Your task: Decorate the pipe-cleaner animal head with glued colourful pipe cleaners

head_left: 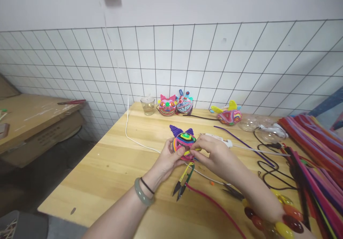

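My left hand [170,157] is closed around a ball-shaped craft figure [184,138] wrapped in bright pipe cleaners, with two purple ears on top. The thumb presses on its front, beside a patch that looks bare and see-through. At the figure's right side, my right hand [211,151] pinches a short yellow pipe cleaner [198,149] against it; the fingertips partly hide this piece. Just below lie thread snips [184,181] with yellow and green handles, blades toward me. A dark pink pipe cleaner [214,201] stretches from them toward the front edge.
Finished-looking figures, one pink-eared [167,106], one blue [184,105] and one yellow-eared [229,116], line the back beside a glass cup [148,106]. A white glue gun [218,139], black cable [264,174], clear balls [249,124] and pipe cleaner bundles [313,142] occupy the right.
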Motion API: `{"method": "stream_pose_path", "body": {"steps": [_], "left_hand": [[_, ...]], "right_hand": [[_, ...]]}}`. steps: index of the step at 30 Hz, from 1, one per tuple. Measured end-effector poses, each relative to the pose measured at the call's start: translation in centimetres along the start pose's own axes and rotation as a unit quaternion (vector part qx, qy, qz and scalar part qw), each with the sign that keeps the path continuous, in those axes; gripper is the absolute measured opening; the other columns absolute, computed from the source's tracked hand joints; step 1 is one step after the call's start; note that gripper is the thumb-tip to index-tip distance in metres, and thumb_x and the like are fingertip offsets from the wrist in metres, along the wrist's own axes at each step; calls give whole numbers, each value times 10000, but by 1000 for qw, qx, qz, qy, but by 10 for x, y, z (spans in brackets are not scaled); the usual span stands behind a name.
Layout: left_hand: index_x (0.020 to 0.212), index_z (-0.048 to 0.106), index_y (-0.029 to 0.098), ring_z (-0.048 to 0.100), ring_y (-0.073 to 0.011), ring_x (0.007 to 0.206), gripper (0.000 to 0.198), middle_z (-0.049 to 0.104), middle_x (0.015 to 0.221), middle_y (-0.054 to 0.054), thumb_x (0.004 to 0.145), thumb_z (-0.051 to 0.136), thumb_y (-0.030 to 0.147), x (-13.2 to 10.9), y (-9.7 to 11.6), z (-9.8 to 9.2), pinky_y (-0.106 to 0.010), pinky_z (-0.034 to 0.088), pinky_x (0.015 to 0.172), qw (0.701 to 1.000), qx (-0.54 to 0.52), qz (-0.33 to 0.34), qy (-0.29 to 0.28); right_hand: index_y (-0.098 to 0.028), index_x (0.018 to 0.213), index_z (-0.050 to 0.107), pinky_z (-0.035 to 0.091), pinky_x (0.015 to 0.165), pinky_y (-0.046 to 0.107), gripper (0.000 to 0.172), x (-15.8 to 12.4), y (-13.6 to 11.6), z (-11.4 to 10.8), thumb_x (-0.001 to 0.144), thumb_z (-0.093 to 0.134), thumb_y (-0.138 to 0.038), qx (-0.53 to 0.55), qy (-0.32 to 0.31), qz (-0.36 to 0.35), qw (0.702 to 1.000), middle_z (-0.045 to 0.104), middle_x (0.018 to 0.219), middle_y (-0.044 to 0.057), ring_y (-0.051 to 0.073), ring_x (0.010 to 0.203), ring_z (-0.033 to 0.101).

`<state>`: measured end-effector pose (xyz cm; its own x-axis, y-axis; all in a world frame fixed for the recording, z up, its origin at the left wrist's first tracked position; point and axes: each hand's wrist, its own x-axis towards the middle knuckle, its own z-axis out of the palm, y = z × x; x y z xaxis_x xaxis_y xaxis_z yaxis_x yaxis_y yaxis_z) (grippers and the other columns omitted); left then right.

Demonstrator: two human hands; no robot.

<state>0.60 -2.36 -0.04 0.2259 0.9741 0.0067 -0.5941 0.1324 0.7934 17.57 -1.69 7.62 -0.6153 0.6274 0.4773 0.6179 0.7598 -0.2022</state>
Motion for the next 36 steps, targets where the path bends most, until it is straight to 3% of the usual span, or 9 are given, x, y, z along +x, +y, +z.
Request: {"method": "stream_pose_path", "body": {"steps": [17, 25, 32, 36], "left_hand": [[1068, 517, 194, 689, -211, 847, 495, 677, 1050, -76, 663, 801, 211, -2, 4, 5, -382, 561, 759, 1000, 4, -17, 16], [1074, 572, 165, 670, -265, 945, 400, 681, 1078, -117, 726, 745, 260, -2, 8, 4, -473, 532, 845, 1000, -8, -7, -4], [1105, 576, 157, 674, -253, 914, 413, 687, 1068, -127, 742, 729, 282, -3, 12, 7, -459, 531, 849, 1000, -11, -7, -12], [1068, 562, 161, 671, -250, 907, 415, 676, 1064, -117, 713, 756, 255, -3, 11, 7, -458, 541, 825, 1000, -16, 1, 10]], "right_hand": [[-197, 844, 660, 443, 647, 291, 124, 1, -2, -2, 879, 541, -192, 15, 0, 23, 1000, 654, 790, 52, 186, 734, 595], [-185, 890, 617, 483, 692, 314, 108, -6, 1, 3, 887, 514, -153, 68, 74, 37, 994, 662, 822, 70, 194, 773, 617], [-191, 888, 611, 488, 684, 318, 86, -8, -5, 12, 900, 530, -163, 35, 129, 36, 990, 655, 791, 64, 196, 748, 616], [-193, 908, 618, 489, 698, 313, 103, -7, -6, 9, 914, 518, -169, 34, 119, 24, 992, 659, 811, 68, 193, 764, 624]]}}
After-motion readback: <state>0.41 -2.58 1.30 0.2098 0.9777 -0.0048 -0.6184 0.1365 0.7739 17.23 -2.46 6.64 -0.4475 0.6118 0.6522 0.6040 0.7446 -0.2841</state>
